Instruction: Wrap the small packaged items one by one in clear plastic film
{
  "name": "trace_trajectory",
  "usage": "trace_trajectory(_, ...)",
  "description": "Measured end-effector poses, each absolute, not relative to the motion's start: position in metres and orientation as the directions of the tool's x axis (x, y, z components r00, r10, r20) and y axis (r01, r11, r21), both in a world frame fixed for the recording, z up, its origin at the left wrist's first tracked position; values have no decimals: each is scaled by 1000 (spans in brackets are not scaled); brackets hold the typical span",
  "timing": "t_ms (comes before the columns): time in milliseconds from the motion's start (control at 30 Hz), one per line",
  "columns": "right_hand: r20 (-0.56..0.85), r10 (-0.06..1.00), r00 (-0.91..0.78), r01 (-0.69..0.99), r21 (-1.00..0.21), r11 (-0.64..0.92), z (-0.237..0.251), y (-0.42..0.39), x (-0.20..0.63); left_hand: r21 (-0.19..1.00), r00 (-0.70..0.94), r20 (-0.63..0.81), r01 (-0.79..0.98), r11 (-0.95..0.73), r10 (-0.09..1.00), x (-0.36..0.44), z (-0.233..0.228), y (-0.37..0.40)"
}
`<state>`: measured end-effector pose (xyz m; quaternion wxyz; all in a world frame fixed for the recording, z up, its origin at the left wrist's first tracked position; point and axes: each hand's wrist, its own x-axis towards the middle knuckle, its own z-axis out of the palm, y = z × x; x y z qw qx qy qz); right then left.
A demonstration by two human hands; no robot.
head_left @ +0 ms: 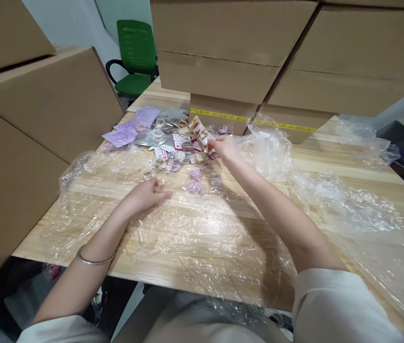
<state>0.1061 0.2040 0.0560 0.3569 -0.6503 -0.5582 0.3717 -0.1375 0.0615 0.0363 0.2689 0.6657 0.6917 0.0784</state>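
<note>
My right hand [224,147] pinches a gold-and-red snack packet [200,130] by its lower end, lifted over a heap of small wrapped packets. In that heap are lilac pouches [122,133], a silver pouch [149,138], white-and-red packets [178,142] and small clear-wrapped pieces, some of them pink [195,174]. My left hand [148,194] is just in front of the heap, low over the clear plastic film [195,228]. Its fingers are loosely bent, with the thumb apart, and nothing shows in them. A silver bangle [95,257] circles my left wrist.
Large cardboard boxes stand along the left [45,105] and at the back [219,33] of the wooden table [159,274]. Crumpled clear film [359,205] spreads across the right side. Yellow printed tape [219,115] runs along the back box. Behind is a green chair [136,52].
</note>
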Motion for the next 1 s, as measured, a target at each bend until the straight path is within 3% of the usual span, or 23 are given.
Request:
trace_trajectory(167, 43, 998, -35, 356, -933, 52, 78, 135, 169, 601, 126, -267, 797, 63, 955, -143, 34, 64)
trace_trajectory(367, -284, 902, -325, 251, -946, -207, 53, 32, 223, 596, 30, -144, 800, 62, 989, -144, 31, 68)
trace_trajectory(467, -369, 771, -519, 316, -921, -229, 34, 11, 229, 506, 44, -109, 862, 17, 993, -141, 31, 69)
trace_trajectory(567, -393, 681, -618, 379, -908, -180, 21, 10, 230, 335, 40, -80, 942, -10, 996, -130, 35, 64)
trace_trajectory(667, -366, 704, -609, 421, -901, -104, 17, 14, 226, 184, 50, 173, 980, -82, 984, -108, 42, 47)
trace_trajectory(733, -323, 756, -569, 495, -869, 1, 19, 12, 222, 144, 198, 350, 954, -262, 915, -89, 45, 31)
trace_trajectory(767, -290, 785, -547, 549, -832, 75, 22, 10, 220, 142, 339, 367, 900, -413, 866, -80, 45, 22)
trace_trajectory(867, -69, 860, -505, 694, -626, 357, 33, -5, 214, 214, 791, 225, 529, -821, 569, -55, 36, -2)
trace_trajectory(933, 112, 830, -547, 702, -479, 527, 42, -19, 216, 265, 904, 141, 358, -895, 404, -45, 23, -10)
trace_trajectory(1000, 173, 737, -654, 629, -418, 656, 49, -34, 225, 285, 927, 89, 328, -901, 365, -41, 10, -10)
